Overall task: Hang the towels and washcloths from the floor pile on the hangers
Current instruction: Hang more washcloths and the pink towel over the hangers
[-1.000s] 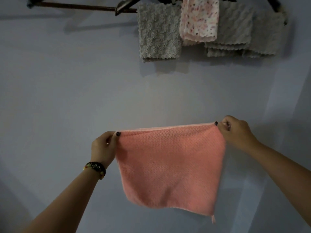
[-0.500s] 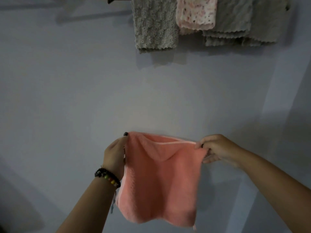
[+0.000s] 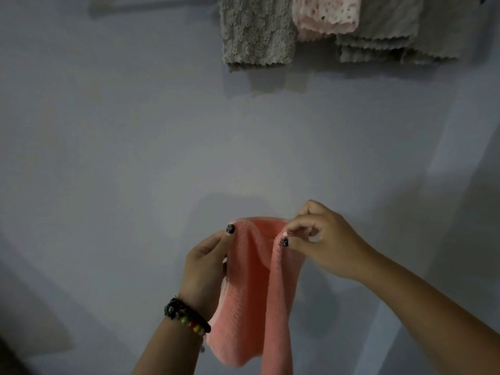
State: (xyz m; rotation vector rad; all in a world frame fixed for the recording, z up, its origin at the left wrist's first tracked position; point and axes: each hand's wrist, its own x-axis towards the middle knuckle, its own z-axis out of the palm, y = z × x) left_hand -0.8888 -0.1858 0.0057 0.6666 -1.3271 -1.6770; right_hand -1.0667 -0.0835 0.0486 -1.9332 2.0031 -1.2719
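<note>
Head view shows the left hand [image 3: 207, 269] and the right hand [image 3: 322, 244] close together before a pale wall [image 3: 135, 158], each pinching a top corner of a pink washcloth [image 3: 254, 293] that hangs folded between them. Above, grey washcloths [image 3: 257, 31] and a floral washcloth [image 3: 327, 14] hang side by side, their tops cut off by the frame.

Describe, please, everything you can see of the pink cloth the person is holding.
The pink cloth is a soft, waffle-textured washcloth with a paler trimmed edge. It hangs folded lengthwise in front of the grey wall, its top corners brought close together so the middle sags into a fold. The left hand pinches its left top corner; the right hand pinches the right one. Its lower end leaves the frame.
</note>
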